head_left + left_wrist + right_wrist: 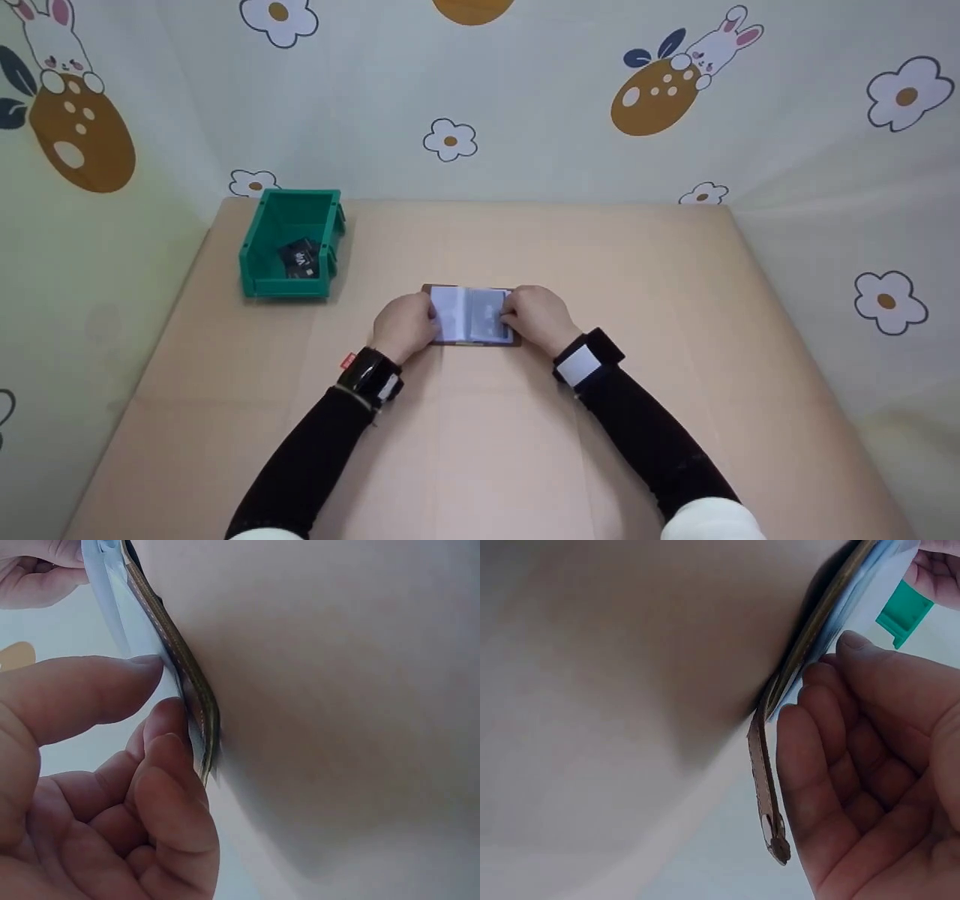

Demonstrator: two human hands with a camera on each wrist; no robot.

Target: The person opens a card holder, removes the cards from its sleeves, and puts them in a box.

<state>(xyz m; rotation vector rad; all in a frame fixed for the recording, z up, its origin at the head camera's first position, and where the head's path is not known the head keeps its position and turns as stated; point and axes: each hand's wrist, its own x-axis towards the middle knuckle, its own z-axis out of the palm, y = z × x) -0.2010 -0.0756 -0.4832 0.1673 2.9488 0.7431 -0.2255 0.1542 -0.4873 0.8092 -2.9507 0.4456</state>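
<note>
A small brown card holder lies spread open on the table, its clear plastic sleeves facing up. At its left edge my left hand pinches the side, the thumb over the sleeves and the other fingers curled by the cover. The right hand holds the opposite side, thumb and forefinger at the sleeve edge. In the right wrist view a brown strap with a snap hangs from the cover beside the right fingers. Stitching runs along the cover's edge in the left wrist view. The fingertips partly hide both sides.
A green bin stands at the table's back left, with several black cards inside. The light wooden table is bordered at the back and sides by patterned cloth.
</note>
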